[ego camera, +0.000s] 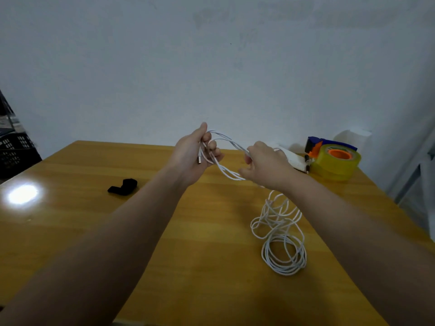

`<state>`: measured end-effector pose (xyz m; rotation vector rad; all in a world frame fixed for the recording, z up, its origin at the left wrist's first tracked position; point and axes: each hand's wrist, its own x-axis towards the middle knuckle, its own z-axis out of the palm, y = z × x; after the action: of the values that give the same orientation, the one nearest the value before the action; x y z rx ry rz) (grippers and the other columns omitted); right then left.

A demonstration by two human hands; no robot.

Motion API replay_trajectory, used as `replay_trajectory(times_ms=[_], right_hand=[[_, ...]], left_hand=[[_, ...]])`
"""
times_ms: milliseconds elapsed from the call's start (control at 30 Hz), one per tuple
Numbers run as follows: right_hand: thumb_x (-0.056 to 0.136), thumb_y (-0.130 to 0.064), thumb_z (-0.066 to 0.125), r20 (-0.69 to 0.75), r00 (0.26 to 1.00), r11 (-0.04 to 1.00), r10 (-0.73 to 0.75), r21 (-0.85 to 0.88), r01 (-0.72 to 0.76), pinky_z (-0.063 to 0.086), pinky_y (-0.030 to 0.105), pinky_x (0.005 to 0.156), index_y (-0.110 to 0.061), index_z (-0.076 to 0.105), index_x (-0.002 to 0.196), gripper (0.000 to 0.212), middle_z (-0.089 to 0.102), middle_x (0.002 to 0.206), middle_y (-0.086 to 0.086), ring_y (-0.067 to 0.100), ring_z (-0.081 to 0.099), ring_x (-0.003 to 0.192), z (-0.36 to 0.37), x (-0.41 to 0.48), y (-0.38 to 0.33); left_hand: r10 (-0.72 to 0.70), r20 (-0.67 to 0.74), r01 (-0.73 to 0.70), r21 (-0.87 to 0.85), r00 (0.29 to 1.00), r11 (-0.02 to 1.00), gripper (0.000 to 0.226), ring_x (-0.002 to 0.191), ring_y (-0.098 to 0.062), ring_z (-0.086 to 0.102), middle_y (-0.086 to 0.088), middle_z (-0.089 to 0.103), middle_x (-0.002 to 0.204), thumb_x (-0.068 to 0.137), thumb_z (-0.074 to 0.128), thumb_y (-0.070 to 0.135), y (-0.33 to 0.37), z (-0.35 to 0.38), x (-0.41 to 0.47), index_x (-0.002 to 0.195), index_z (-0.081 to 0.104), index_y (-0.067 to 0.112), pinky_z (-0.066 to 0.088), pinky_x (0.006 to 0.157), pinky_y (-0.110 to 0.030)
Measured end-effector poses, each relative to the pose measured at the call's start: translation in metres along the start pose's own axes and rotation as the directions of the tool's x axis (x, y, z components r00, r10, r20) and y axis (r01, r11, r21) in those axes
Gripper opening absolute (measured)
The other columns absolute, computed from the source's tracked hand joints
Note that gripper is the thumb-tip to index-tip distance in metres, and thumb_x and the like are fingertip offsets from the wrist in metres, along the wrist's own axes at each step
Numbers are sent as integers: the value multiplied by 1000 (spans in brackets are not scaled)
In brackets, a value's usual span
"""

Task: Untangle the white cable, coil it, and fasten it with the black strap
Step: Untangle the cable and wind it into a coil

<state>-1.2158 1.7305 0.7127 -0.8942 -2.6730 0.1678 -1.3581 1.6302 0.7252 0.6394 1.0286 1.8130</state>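
Observation:
A long white cable (281, 234) lies in a loose tangle on the right of the wooden table (94, 231) and rises to my hands. My left hand (195, 156) is raised above the table, fingers curled round a few loops of the cable, with a metal plug end showing at its palm. My right hand (263, 164) holds the same loops from the right, its fingers curled round the strands. The two hands are a short span apart. The black strap (123, 187) lies folded on the table, left of my left forearm.
A tape dispenser with a yellowish roll (335, 160) and a white object (293, 158) stand at the back right of the table. A dark crate (14, 147) sits off the table's left. A pale wall runs behind. A bright light reflection (22, 194) marks the left tabletop.

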Motion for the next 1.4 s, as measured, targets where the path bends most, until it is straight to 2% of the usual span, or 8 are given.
replay_trajectory(times_ms=[233, 433, 600, 767, 967, 1100, 1267, 1400], right_hand=[[78, -29, 63, 105, 990, 940, -96, -317, 124, 30, 41, 96, -15, 44, 103, 35, 39, 107, 3, 23, 44, 100, -7, -1, 0], [72, -19, 67, 15, 989, 981, -150, 129, 147, 37, 39, 64, -24, 36, 64, 33, 42, 68, -5, 20, 43, 69, -6, 1, 16], [75, -22, 75, -52, 991, 901, -125, 412, 135, 34, 26, 56, -9, 50, 65, 30, 45, 58, -5, 9, 39, 55, 4, -4, 32], [85, -19, 68, -54, 989, 802, -138, 580, 143, 37, 10, 52, -7, 68, 75, 15, 54, 58, -5, 0, 48, 52, -4, -9, 35], [92, -21, 59, -108, 988, 783, -113, 603, 155, 30, 10, 49, -12, 73, 84, 18, 44, 44, -12, 2, 38, 45, -10, -6, 30], [89, -26, 63, -76, 986, 827, -149, 538, 166, 31, 14, 50, -14, 75, 83, 18, 49, 53, 2, 5, 36, 47, -9, -5, 22], [91, -28, 60, -107, 987, 827, -121, 540, 160, 34, 17, 52, -16, 73, 85, 19, 48, 54, 1, 3, 38, 48, -9, -3, 17], [88, -46, 58, 193, 961, 755, -198, 655, 24, 50, 26, 64, -27, 66, 105, 27, 65, 90, -8, 2, 58, 77, -6, -6, 8]], left_hand=[[-113, 37, 101, 233, 993, 967, 44, 48, -18, 56, -9, 61, 58, 102, 39, 33, 0, -4, 3, 62, 41, 13, 52, 54, -26], [-130, 82, 95, 342, 988, 935, 39, 36, -9, 30, 3, 36, 44, 102, 38, 36, 2, -11, -2, 69, 41, 16, 33, 39, -20], [-166, 109, 102, 443, 980, 891, 36, 34, -7, 20, 5, 25, 43, 102, 39, 35, 3, -20, -4, 73, 45, 14, 20, 35, -18], [-157, 175, -14, 712, 972, 702, 38, 39, -6, 18, 7, 22, 47, 102, 39, 32, 2, -34, -6, 83, 59, 6, 17, 39, -17], [-172, 138, 21, 717, 975, 697, 57, 44, -8, 18, 6, 21, 51, 99, 31, 52, -4, -28, -7, 74, 56, 7, 17, 43, -21], [-182, 101, 60, 699, 978, 712, 57, 46, -11, 17, 3, 20, 56, 93, 32, 62, -6, -18, -9, 71, 46, 11, 19, 44, -22], [-189, 160, 39, 655, 969, 754, 43, 45, -9, 14, 6, 18, 55, 96, 41, 51, -4, -13, -8, 67, 38, 19, 14, 42, -21], [-170, 191, 44, 530, 967, 847, 44, 40, -6, 12, 8, 17, 51, 99, 41, 40, -7, -3, -10, 61, 30, 22, 9, 38, -19]])
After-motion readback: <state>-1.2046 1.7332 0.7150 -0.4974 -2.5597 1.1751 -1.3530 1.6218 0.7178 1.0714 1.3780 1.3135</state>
